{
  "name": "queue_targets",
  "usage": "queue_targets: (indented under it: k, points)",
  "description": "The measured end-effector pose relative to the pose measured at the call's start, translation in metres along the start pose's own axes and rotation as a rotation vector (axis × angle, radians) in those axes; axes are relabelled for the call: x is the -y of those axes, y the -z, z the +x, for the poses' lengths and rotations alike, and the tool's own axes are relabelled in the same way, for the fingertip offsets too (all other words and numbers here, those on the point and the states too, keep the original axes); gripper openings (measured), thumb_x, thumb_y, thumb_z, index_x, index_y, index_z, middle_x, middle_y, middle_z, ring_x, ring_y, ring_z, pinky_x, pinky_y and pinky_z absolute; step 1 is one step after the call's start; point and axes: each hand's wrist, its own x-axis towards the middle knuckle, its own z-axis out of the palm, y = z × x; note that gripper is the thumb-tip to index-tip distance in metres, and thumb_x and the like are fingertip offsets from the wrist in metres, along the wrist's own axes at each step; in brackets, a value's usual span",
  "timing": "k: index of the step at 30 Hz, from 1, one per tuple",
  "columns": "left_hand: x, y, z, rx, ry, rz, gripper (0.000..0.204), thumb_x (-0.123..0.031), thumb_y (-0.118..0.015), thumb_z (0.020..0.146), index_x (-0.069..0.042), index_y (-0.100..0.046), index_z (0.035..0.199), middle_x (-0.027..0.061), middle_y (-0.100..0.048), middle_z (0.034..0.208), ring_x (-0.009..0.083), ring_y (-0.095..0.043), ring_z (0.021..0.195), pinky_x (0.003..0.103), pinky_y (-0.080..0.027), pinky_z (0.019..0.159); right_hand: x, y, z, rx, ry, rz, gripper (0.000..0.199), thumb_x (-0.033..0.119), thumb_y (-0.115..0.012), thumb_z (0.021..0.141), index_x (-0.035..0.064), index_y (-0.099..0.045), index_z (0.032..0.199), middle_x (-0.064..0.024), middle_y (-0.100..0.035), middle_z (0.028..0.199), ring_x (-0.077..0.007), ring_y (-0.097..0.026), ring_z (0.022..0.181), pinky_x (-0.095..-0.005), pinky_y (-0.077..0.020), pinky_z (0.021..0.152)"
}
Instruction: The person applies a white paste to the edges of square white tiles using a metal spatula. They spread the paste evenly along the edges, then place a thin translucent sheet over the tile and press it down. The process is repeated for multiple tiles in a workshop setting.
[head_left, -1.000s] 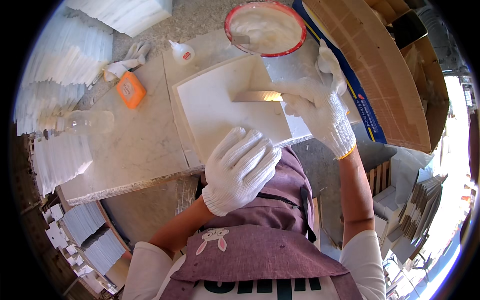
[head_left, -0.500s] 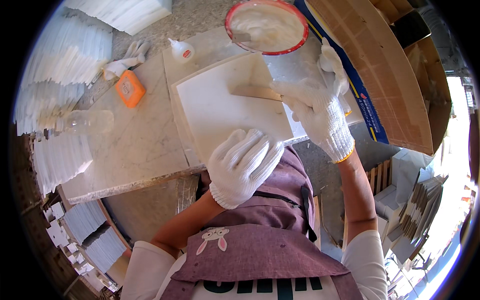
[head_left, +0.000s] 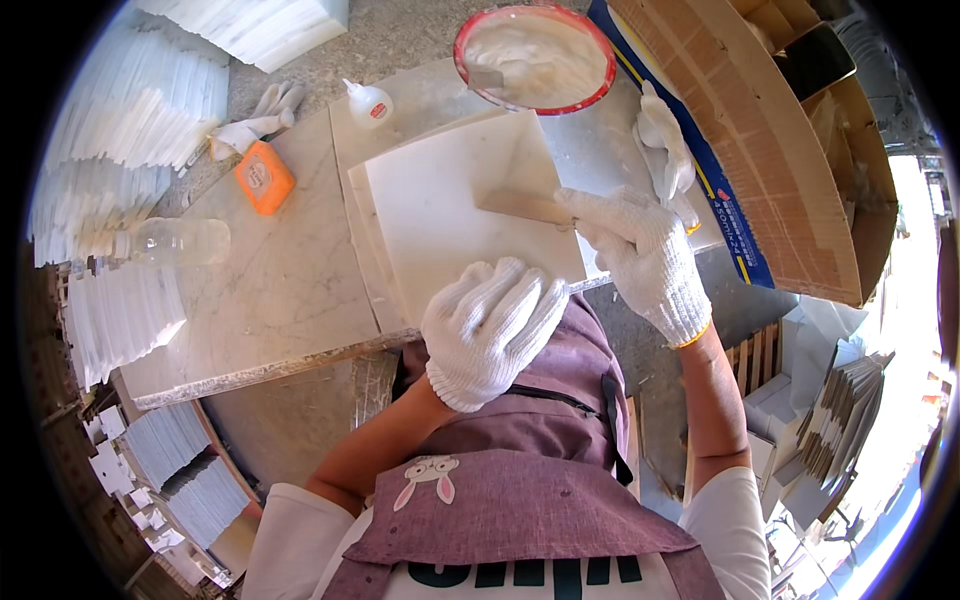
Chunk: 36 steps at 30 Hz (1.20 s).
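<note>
A square white tile lies on the marble slab in front of me, with another pale sheet edge showing beneath its left side. My left hand, in a white knit glove, is closed over the tile's near edge, fingers together and bent; the thumb is hidden. In my right hand, gloved alike, is a scraper with a thin flat blade. The blade lies low over the tile's right part, pointing left; its handle is hidden in the glove. Beyond the tile stands a red-rimmed bowl of whitish paste, a grey blade at its edge.
On the marble slab are a white squeeze bottle, an orange container and a clear bottle. White gloves lie beside a large cardboard box at right. Stacked white tiles stand at left.
My right hand has drawn a little nearer to me, and the scraper blade has slid slightly right and nearer across the tile. My left hand keeps its place at the near edge.
</note>
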Motion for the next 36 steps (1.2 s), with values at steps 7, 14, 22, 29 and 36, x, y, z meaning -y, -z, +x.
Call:
queue_targets:
  k: [7, 14, 22, 29, 36]
  points:
    - [0.001, -0.001, -0.005, 0.034, -0.005, 0.029, 0.04, -0.001, -0.08, 0.069, -0.012, -0.075, 0.107, 0.0017, -0.065, 0.112, 0.0218, -0.065, 0.091, 0.033, -0.05, 0.057, 0.001, -0.011, 0.002, -0.109, 0.037, -0.005, 0.033, -0.004, -0.055, 0.089, 0.005, -0.071, 0.116, -0.0113, -0.064, 0.081, -0.0237, -0.06, 0.072, -0.034, -0.0491, 0.066]
    - [-0.002, -0.001, -0.011, 0.021, 0.112, 0.004, 0.041, -0.003, -0.081, 0.069, -0.015, -0.075, 0.107, 0.0001, -0.066, 0.111, 0.0211, -0.065, 0.091, 0.032, -0.05, 0.058, 0.003, -0.006, -0.02, 0.028, -0.028, 0.095, 0.036, -0.006, -0.053, 0.088, 0.0039, -0.071, 0.118, -0.0098, -0.065, 0.084, -0.0175, -0.059, 0.068, -0.0292, -0.0492, 0.067]
    - [0.003, -0.003, -0.01, 0.018, -0.043, 0.105, 0.039, -0.007, -0.079, 0.071, -0.016, -0.077, 0.109, -0.0022, -0.067, 0.111, 0.0198, -0.065, 0.099, 0.033, -0.051, 0.063, -0.006, 0.009, 0.033, 0.052, -0.076, 0.15, 0.028, 0.004, -0.06, 0.092, 0.0031, -0.071, 0.118, -0.0064, -0.067, 0.089, -0.0113, -0.056, 0.065, -0.0269, -0.0492, 0.062]
    - [0.002, -0.002, -0.011, 0.026, -0.031, 0.1, 0.038, -0.006, -0.079, 0.071, -0.016, -0.077, 0.108, -0.0015, -0.067, 0.113, 0.0204, -0.065, 0.1, 0.033, -0.051, 0.061, -0.003, 0.006, 0.017, 0.125, -0.037, 0.099, 0.028, 0.003, -0.059, 0.092, 0.0059, -0.072, 0.116, -0.0096, -0.068, 0.088, -0.0183, -0.06, 0.07, -0.0303, -0.0505, 0.068]
    - [0.004, -0.002, -0.008, 0.023, -0.049, 0.075, 0.042, -0.006, -0.081, 0.07, -0.016, -0.075, 0.11, 0.0008, -0.065, 0.114, 0.0213, -0.066, 0.091, 0.032, -0.05, 0.059, -0.008, 0.0, 0.022, 0.036, 0.024, 0.033, 0.027, 0.004, -0.062, 0.09, 0.0072, -0.072, 0.115, -0.0148, -0.07, 0.092, -0.0279, -0.066, 0.081, -0.0369, -0.0527, 0.074]
